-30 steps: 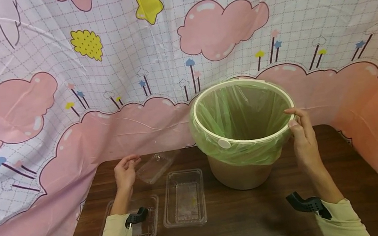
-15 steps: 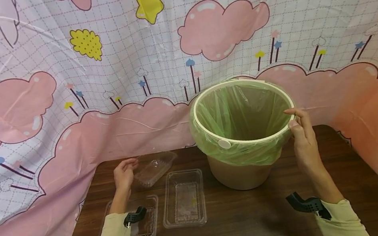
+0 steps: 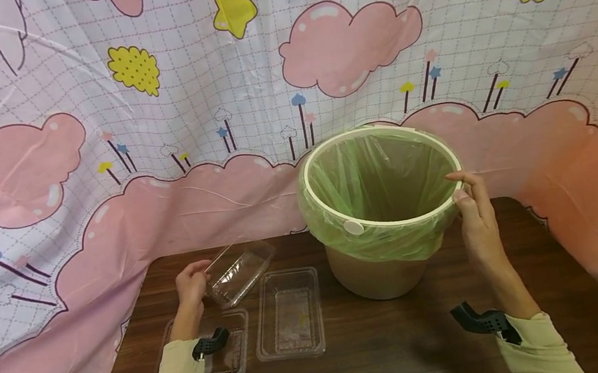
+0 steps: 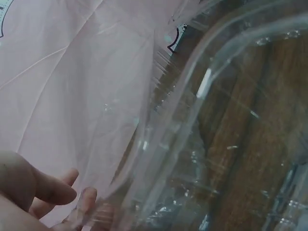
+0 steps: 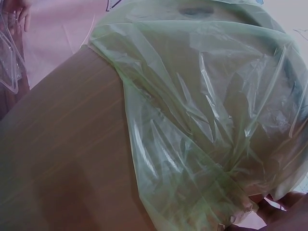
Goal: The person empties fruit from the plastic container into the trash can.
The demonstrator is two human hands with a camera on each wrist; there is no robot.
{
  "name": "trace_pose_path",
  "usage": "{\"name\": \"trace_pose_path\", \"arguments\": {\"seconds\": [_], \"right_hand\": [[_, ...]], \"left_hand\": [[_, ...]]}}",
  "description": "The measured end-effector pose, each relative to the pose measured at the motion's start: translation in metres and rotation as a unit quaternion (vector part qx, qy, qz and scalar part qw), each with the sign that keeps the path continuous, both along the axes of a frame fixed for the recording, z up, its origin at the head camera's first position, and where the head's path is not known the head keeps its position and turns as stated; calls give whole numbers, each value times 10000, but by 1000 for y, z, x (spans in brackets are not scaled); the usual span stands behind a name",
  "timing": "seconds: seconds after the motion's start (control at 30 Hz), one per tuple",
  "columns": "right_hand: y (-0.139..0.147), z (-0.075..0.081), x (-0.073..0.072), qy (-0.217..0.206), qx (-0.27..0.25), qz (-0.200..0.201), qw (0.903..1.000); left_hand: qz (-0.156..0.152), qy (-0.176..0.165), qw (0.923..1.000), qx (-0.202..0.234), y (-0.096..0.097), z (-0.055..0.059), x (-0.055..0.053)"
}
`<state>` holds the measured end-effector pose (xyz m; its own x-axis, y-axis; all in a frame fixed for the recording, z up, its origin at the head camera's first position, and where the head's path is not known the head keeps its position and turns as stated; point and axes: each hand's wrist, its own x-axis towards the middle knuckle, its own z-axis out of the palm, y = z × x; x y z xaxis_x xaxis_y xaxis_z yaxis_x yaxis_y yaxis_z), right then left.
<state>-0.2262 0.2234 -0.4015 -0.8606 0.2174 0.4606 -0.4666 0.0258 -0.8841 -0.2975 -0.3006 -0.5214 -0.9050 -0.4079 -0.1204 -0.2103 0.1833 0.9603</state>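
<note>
My left hand pinches the left edge of a clear plastic food container, which sits tilted near the table's back edge. In the left wrist view the container fills the right side, and some fingertips show through its plastic. My right hand grips the right rim of a beige trash bin, with the thumb outside. A green bag lines the bin and folds down over its outside, held under a white ring. In the right wrist view the bag covers much of the bin.
Two more clear containers lie on the dark wood table: one container left of the bin, another container partly behind my left forearm. A pink and white printed cloth hangs behind the table and along its sides.
My left hand has drawn the tilted container down and to the left, nearer to me. My right hand stays on the bin rim, and the bin has not moved.
</note>
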Motion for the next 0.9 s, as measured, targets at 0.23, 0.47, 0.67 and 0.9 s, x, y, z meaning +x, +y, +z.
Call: {"name": "trace_pose_path", "arguments": {"seconds": [0.23,0.47,0.67,0.9], "right_hand": [[4,-1,-4,57,33,155,9999],[12,1,-11,-108,594,181,9980],[23,5,-12,-211,1139,684,9909],[38,1,-9,26,1734,710,9823]], "left_hand": [[87,14,9994,-339,3,-2,4],[198,516,9900,-1298,7,15,12],[-169,753,9832,-1651,9,36,25],[-921,1107,9650,-2190,15,50,44]]}}
